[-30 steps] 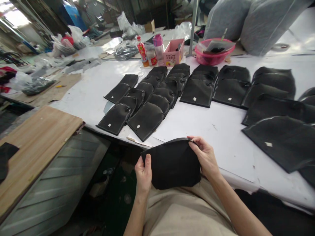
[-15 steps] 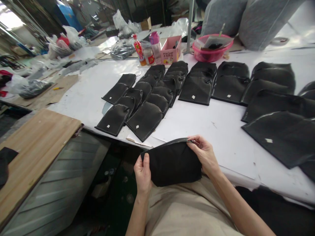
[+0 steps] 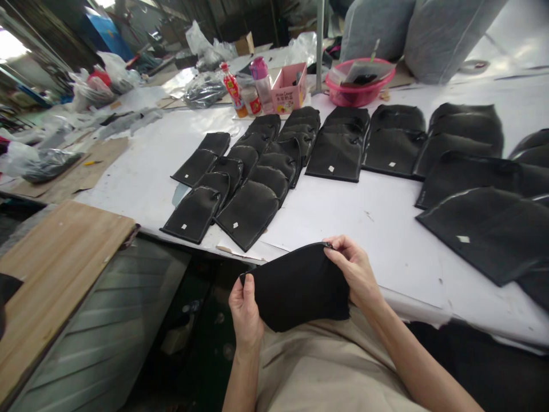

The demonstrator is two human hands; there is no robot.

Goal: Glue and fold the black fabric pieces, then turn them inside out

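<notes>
Between my hands, over my lap at the table's front edge, is a black fabric piece (image 3: 300, 289) with a curved upper edge. My left hand (image 3: 246, 309) pinches its left corner, thumb on the near face. At the upper right corner, my right hand (image 3: 354, 266) grips the edge between thumb and fingers. Similar black pieces lie overlapping in rows on the white table, among them a front one (image 3: 249, 214) with a small pale tag and a larger one (image 3: 493, 229) at the right. The far side of the held piece is hidden.
A pink basket (image 3: 360, 86), a pink box (image 3: 290, 88), a clear bottle with a purple lid (image 3: 261, 83) and a red-labelled bottle (image 3: 233, 88) stand at the back. A wooden board (image 3: 64, 286) is at the left. Grey padded blocks (image 3: 446, 40) stand at the far right.
The held black piece's upper edge looks smoother, and its left corner has dropped slightly with my left hand. Both hands keep their hold. The view has shifted slightly.
</notes>
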